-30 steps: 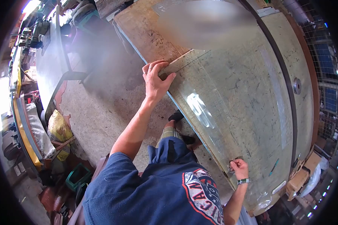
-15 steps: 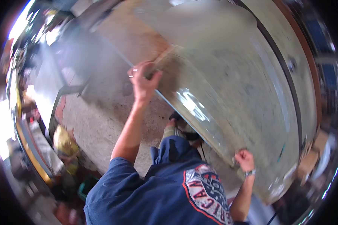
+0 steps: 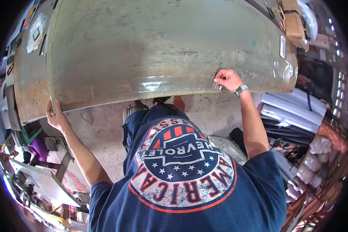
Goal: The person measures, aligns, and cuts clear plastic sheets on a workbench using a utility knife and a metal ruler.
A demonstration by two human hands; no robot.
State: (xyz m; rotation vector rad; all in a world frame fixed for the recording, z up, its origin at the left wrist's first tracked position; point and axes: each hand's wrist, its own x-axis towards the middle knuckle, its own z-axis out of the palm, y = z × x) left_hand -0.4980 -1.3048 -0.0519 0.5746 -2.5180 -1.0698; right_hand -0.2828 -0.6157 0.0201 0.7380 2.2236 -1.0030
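Note:
A large clear sheet (image 3: 116, 73) lies over the worktable (image 3: 31, 92), its near edge bowing slightly above the floor. At the sheet's near left corner my left hand (image 3: 58, 119) is closed, thumb and fingers on either side of the edge. Over the right part of the sheet, my right hand (image 3: 229, 80) is pinched shut, wearing a metal wristwatch (image 3: 241, 89). Something small shows at its fingertips, with pale streaks below that may be reflections; I cannot make out what it is.
A white rectangular item (image 3: 282, 46) lies at the table's right end, near a cardboard box (image 3: 292, 21). Wrapped rolls (image 3: 292, 110) are stacked at the right. A plastic packet (image 3: 36, 33) lies on the table's far left. Clutter and a leaning panel (image 3: 46, 181) stand lower left.
The view has swung round, so the table edge now runs nearly level across it. My left hand remains at the sheet's edge, and my right hand stays pinched over the sheet.

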